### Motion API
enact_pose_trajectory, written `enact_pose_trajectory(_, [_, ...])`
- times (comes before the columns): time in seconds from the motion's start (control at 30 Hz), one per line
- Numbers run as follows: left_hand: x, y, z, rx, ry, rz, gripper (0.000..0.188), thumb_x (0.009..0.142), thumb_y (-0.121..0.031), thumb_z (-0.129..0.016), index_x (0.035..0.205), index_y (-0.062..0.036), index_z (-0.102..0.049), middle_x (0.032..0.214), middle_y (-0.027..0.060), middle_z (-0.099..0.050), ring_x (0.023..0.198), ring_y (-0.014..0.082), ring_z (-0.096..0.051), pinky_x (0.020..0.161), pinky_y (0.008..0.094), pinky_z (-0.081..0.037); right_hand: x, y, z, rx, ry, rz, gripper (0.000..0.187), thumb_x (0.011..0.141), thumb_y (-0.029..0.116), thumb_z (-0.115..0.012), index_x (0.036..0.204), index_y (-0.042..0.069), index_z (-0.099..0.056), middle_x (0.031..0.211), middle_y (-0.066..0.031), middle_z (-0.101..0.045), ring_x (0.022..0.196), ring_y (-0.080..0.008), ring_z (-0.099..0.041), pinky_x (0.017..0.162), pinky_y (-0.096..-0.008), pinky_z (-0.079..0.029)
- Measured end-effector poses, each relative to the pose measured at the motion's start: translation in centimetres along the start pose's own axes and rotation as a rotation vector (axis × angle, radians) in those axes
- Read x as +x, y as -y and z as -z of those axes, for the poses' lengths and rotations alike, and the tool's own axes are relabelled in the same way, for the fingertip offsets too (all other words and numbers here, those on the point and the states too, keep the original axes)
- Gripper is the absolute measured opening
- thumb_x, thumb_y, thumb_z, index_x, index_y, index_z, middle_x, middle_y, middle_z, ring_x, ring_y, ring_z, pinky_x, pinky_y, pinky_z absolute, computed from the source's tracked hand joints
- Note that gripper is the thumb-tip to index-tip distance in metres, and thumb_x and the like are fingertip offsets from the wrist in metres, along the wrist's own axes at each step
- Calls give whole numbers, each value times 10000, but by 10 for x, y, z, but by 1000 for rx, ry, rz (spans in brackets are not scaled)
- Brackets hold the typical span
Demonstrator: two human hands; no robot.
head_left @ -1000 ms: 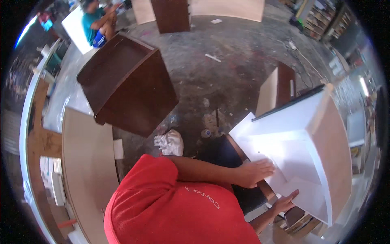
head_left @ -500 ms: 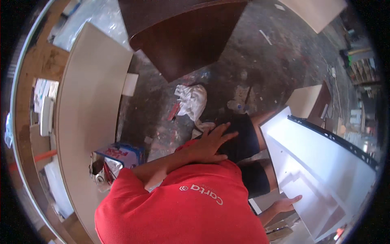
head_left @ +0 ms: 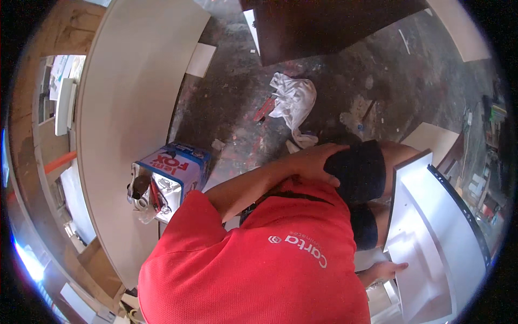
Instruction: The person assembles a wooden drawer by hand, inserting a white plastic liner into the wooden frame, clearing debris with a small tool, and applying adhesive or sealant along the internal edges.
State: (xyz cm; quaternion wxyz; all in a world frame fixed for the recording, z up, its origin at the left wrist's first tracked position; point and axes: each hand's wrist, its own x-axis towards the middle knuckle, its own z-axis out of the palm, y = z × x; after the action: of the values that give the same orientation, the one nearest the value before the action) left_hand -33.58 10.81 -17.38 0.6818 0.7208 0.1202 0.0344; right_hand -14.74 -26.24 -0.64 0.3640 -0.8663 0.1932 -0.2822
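My right hand point(head_left: 384, 271) grips the edge of a white drawer point(head_left: 440, 216) at the right, its thumb lying along the panel. A black metal slide rail point(head_left: 463, 202) runs along the drawer's outer side. The drawer is tilted beside my legs, and its lower end passes out of the lit view. My left hand point(head_left: 319, 164) lies on my dark shorts near the hip, thumb apart from the fingers and nothing held. Its fingertips are partly hidden.
At left, a long beige panel point(head_left: 127, 108) stands beside an open tin point(head_left: 172, 170) holding tools. A white cloth point(head_left: 297, 100) and a red-handled tool point(head_left: 264, 109) lie on the floor. A dark brown cabinet piece point(head_left: 318, 32) stands ahead; a pale board point(head_left: 429, 143) lies beyond the drawer.
The view has shifted, so floor items appear farther right and higher. My left hand has gone from spread fingers at the waist to resting on the shorts. My right hand still holds the drawer.
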Motion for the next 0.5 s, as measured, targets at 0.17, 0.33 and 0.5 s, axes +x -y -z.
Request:
enact_pose_trajectory(0.17, [2, 9, -2, -24, 8, 35, 1159, 720, -555, -844, 1583, -67, -245, 1556, 254, -382, 1434, 399, -391, 1205, 463, -296, -6, 9, -2, -93, -16, -22, 680, 1019, 456, -562, 1411, -96, -496, 1471, -249, -507, 1306, -371, -521, 1151, -407, -371])
enact_pose_trajectory(0.33, [-8, 5, 3, -50, 30, 92, 1117, 738, -585, -826, 1587, -130, -260, 1526, 253, -424, 1407, 409, -424, 1182, 470, -332, -31, 31, -9, -140, -55, 197, 903, 977, 698, -399, 1351, -110, -545, 1318, -380, -556, 1216, -515, -547, 1103, -533, -416])
enact_pose_trajectory(0.5, [-14, -1, 2, -34, -4, 101, 1103, 740, -597, -810, 1560, -59, -306, 1514, 248, -448, 1388, 391, -454, 1159, 437, -353, -36, 35, -17, -116, -10, 226, 873, 974, 685, -416, 1312, -107, -559, 1257, -363, -570, 1161, -490, -559, 1063, -523, -424])
